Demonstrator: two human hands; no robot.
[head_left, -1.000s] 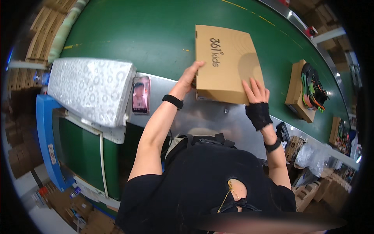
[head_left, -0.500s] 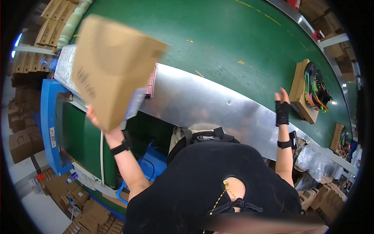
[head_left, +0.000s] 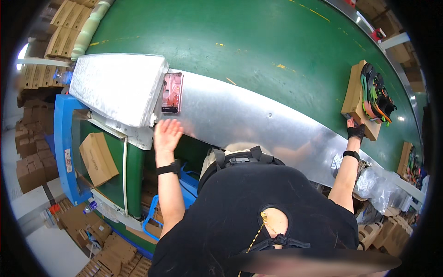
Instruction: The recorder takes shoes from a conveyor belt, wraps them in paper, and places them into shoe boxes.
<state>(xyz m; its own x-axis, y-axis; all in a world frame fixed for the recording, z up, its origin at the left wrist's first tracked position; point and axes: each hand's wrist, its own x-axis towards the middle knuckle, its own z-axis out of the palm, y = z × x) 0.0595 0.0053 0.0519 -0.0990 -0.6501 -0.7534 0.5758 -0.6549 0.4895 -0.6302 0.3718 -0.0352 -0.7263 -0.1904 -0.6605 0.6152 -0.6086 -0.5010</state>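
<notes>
My left hand [head_left: 168,137] is open and holds nothing, its fingers spread just below a phone [head_left: 172,93] with a lit screen. Beside the phone lies a stack of white, glossy sheets [head_left: 117,87]. A closed brown cardboard box [head_left: 98,159] rests on the lower green belt at the left, apart from my hand. On the right, my right hand [head_left: 355,130], in a black fingerless glove, grips the near end of a brown shoe box [head_left: 354,99]. A pair of black sneakers [head_left: 377,94] with green and orange parts lies along that box; their contact underneath is hidden.
A green belt [head_left: 230,41] runs behind a metal ledge [head_left: 226,104]. A blue frame [head_left: 66,147] stands around the lower belt. Another box with shoes [head_left: 408,161] is at the far right, near clear plastic bags [head_left: 374,187]. Stacked cartons [head_left: 34,152] fill the left side.
The brown box has left my left hand and now lies on the lower belt, uncovering the white stack and phone. My right hand has moved down onto the shoe box.
</notes>
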